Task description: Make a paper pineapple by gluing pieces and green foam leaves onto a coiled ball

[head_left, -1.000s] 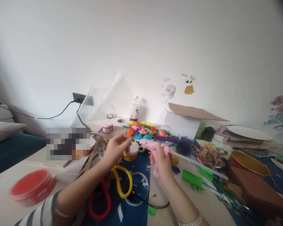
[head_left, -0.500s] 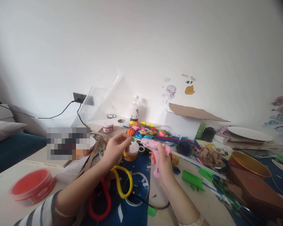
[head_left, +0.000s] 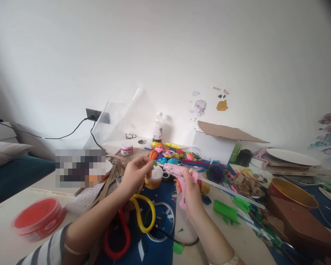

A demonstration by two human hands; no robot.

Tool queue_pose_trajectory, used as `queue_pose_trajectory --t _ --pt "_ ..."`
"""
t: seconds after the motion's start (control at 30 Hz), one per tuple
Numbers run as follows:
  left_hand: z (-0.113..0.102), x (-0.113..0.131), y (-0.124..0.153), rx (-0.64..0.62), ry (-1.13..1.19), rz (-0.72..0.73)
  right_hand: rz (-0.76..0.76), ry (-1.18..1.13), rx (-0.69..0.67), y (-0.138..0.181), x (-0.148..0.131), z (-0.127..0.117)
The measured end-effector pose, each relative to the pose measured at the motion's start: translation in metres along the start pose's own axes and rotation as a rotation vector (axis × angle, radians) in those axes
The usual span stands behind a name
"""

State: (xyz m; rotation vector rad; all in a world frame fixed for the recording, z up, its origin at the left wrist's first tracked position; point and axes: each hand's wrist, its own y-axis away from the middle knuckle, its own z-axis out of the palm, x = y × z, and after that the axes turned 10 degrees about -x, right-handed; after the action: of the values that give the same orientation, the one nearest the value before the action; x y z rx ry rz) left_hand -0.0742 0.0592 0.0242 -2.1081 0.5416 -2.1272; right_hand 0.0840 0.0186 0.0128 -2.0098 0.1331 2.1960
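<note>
My right hand [head_left: 191, 187] is wrapped round the handle of a pink hot glue gun [head_left: 175, 170], with a long clear glue stick [head_left: 231, 191] reaching out of its back toward the right. The gun's nozzle points left at my left hand [head_left: 138, 173], whose thumb and fingers pinch a small green piece [head_left: 155, 162]. Nozzle and piece are very close; I cannot tell whether they touch. Behind and below them stands a yellow tub with a white lid [head_left: 153, 178]. Scissors with one yellow handle [head_left: 143, 213] and one red handle [head_left: 116, 239] lie below my left hand.
Colourful paper rolls [head_left: 165, 154] are heaped before a bottle [head_left: 157, 127]. A red tub [head_left: 38, 219] stands at the left. Green paper scraps [head_left: 226, 211], a purple coil [head_left: 215, 173] and a brown box [head_left: 300, 221] lie to the right. A cardboard sheet [head_left: 228, 131] tops a white box.
The glue gun in my right hand has shifted slightly left, bringing its nozzle nearer the green piece. My left hand stays almost still.
</note>
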Motion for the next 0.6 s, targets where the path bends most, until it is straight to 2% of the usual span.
queue_pose_trajectory --t 0.43,0.53,0.6 --pt "-0.001 0.002 0.000 -0.015 0.003 0.000 -0.004 0.119 0.026 -0.002 0.005 -0.002" --pt "-0.003 0.009 0.001 -0.002 0.004 0.014 -0.126 0.290 0.023 -0.002 0.011 -0.005" --pt "-0.005 0.013 0.002 0.017 0.004 0.024 -0.274 0.545 0.052 -0.001 0.015 -0.006"
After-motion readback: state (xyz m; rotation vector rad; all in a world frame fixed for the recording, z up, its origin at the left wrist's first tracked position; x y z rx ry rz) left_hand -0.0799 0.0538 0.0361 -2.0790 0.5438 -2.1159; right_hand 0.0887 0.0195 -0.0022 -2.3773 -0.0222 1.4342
